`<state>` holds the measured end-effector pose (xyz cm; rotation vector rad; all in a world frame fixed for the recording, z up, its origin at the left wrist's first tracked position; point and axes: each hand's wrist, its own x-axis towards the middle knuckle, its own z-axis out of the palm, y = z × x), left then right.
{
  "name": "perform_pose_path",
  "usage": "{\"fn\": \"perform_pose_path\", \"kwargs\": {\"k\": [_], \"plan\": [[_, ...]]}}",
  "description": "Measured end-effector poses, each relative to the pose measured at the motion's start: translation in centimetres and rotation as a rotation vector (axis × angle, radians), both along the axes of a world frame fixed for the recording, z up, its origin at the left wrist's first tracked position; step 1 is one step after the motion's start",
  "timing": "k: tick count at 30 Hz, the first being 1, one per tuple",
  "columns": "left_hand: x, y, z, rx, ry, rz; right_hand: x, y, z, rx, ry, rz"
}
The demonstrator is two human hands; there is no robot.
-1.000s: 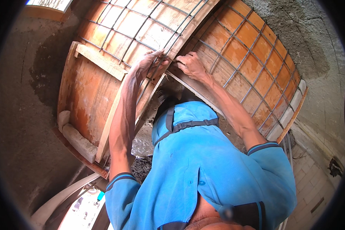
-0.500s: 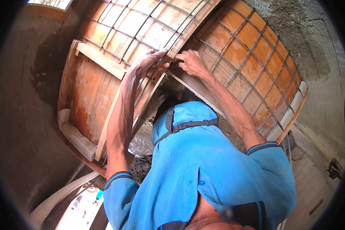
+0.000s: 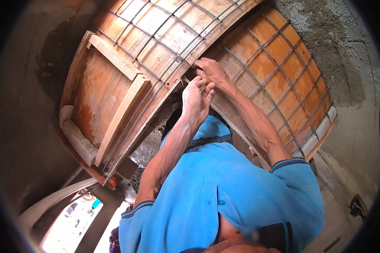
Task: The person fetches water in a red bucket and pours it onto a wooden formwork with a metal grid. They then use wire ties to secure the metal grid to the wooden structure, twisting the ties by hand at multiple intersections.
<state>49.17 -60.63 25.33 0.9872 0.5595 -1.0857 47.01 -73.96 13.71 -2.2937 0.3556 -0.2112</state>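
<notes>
My left hand (image 3: 197, 98) is closed, its curled fingers beside my right hand (image 3: 214, 72). My right fingers are bent and pinched at the inner corner where two sheets of plywood meet. What either hand grips, if anything, is too small or hidden. Just above the fingers runs the edge of the left plywood panel (image 3: 164, 31), with a grid of steel bars (image 3: 154, 39) over it. To the right of my right forearm, a second bar grid (image 3: 278, 67) lies over the lower plywood panel (image 3: 257, 48).
A wooden batten (image 3: 121, 120) and a shorter batten (image 3: 114, 58) form a frame on the left panel. Pale blocks (image 3: 78, 141) line its outer rim. Rough plastered wall (image 3: 321, 38) stands at the right. A bright opening (image 3: 74, 221) shows at the lower left.
My left hand has come off the left panel's edge and moved right and down, beside my right hand. My right hand stays at the corner. The view has shifted slightly.
</notes>
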Motion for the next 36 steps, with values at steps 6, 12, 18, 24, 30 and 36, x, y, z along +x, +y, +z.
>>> {"fn": "perform_pose_path", "kwargs": {"k": [6, 12, 18, 24, 30, 36], "plan": [[0.3, -3.4, -1.7, 0.296, -0.028, 0.147, 0.6, -2.2, 0.9, 0.127, 0.139, 0.109], [0.0, -4.6, -7.0, 0.299, 0.021, 0.374, 1.2, -2.2, 4.3, 0.208, 0.313, 0.138], [-0.7, -4.8, -10.6, 0.397, -0.136, 0.266, 0.5, -1.7, 0.7, 0.078, 0.070, 0.146], [-1.4, -5.0, -10.8, 0.363, -0.297, 0.096, 0.6, -2.0, 1.1, -0.009, 0.023, 0.237], [-1.0, -4.5, -10.3, 0.262, -0.217, 0.070, 0.4, -2.5, 0.4, 0.068, -0.041, 0.271], [-1.0, -4.3, -12.5, 0.246, -0.103, 0.212, 0.4, -2.6, 0.5, 0.081, 0.014, 0.332]]}}
